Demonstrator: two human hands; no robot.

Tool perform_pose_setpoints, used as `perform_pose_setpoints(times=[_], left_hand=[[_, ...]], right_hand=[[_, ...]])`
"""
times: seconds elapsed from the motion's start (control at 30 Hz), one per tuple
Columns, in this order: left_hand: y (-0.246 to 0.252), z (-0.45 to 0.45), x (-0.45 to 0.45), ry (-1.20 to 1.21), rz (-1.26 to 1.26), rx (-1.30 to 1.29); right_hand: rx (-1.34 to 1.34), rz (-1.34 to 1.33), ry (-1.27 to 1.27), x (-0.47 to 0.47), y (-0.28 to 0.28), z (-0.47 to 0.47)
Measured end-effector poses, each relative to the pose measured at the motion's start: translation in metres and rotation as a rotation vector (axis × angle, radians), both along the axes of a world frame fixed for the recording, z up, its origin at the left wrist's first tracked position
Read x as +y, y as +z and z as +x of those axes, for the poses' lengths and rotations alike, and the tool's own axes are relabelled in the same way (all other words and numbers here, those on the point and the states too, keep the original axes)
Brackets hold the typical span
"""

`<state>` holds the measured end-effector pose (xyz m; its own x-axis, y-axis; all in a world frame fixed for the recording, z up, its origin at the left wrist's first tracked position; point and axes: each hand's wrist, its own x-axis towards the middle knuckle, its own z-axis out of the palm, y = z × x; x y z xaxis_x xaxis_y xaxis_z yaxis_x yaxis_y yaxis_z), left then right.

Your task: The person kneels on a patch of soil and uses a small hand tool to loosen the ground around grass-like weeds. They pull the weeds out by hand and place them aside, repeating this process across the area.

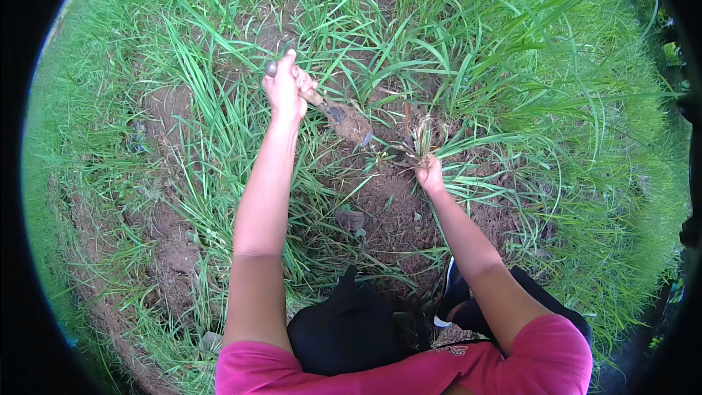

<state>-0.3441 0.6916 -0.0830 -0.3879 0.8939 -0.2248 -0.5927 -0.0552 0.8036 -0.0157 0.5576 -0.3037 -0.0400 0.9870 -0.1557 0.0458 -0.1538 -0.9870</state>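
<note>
My left hand is closed around the handle of a hand tool, whose rounded end shows beside my thumb. The tool's soil-caked head points right and down over the ground, with a small bluish metal edge at its tip. My right hand grips the base of a grass clump, its pale stems and roots up and its long green blades spread to the right. The two hands are apart, and the tool's tip is a little left of the clump. Whether the clump is still rooted, I cannot tell.
Brown soil with loose grass bits lies below my right hand. A stone rests left of it. Tall grass stands ahead and around. My black-clad knee and dark shoe are close in front of me.
</note>
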Motion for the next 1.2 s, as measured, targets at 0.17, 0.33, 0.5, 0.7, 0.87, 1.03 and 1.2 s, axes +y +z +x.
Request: perform_pose_setpoints(times=[0.17,0.33,0.5,0.7,0.87,1.03,1.2], left_hand=[[-0.161,0.028,-0.035,0.107,-0.43,-0.326],[-0.22,-0.02,-0.045,0.209,-0.719,-0.502],[-0.148,-0.007,-0.058,-0.045,-0.339,-0.306],[-0.017,-0.028,-0.037,-0.063,0.25,0.102],[-0.001,-0.016,-0.029,0.055,0.302,0.208],[-0.075,0.005,-0.031,0.052,-0.113,0.109],[-0.11,0.0,-0.031,0.09,-0.111,0.105]], right_hand=[[-1.01,-0.029,0.429,-0.037,0.042,-0.065],[-0.948,0.057,0.244,-0.053,0.04,-0.085],[-0.581,0.039,0.151,-0.039,0.0,-0.065],[0.238,-0.026,-0.325,0.018,0.056,-0.028],[-1.026,0.017,0.096,0.048,0.08,-0.028],[-1.281,-0.12,0.306,0.034,0.062,-0.059],[-1.195,-0.154,0.615,0.025,0.074,-0.057]])
